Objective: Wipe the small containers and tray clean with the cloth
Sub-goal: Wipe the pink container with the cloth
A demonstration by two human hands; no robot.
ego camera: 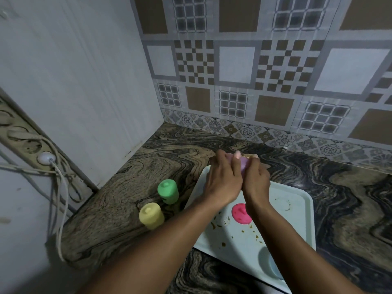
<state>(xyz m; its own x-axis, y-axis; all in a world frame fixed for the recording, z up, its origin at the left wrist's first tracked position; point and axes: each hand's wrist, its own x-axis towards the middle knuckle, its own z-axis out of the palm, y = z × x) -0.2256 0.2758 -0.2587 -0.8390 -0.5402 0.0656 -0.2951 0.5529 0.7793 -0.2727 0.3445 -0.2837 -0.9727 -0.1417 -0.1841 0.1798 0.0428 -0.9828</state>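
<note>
On my head view, both hands meet over the far end of the tray [297, 200]. The left hand [222, 179] has its fingers curled round a purple container [244, 164], and the right hand [255, 181] grips the same container from the other side. A pale scrap past the right fingers may be the cloth [253, 156], but it is too blurred for me to be sure.

The pale blue tray lies on the marbled counter [131, 187], its floor marked with brown smears. A pink container [240, 213] stands on it, just beside my right wrist, and a blue container [273, 266] sits at the near edge. A green container [168, 190] and a yellow container [151, 215] stand on the counter left of the tray.
</note>
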